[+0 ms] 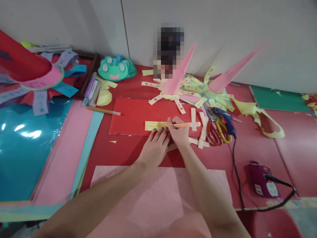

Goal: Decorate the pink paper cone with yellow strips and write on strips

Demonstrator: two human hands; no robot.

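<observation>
My right hand (178, 132) grips an orange pen (186, 125), its back end pointing right. The pen's tip is hidden by my fingers over a narrow yellow paper strip (153, 125) with faint lettering. My left hand (154, 147) lies flat, its fingertips along the strip's lower edge. Beneath the strip is a red board (131, 112). Loose pale paper strips (203, 127) are scattered to the right of my right hand. Beyond the board stand pink paper cones (173, 81) ringed by lettered strips.
Scissors (215, 134) and a blue glue gun (224, 119) lie to the right; a black cord runs near a purple power box (264, 181). Green frog cutouts (115, 69), markers (91, 89) and a red paper cone (27, 62) are at left. Pink paper (119, 191) lies in front.
</observation>
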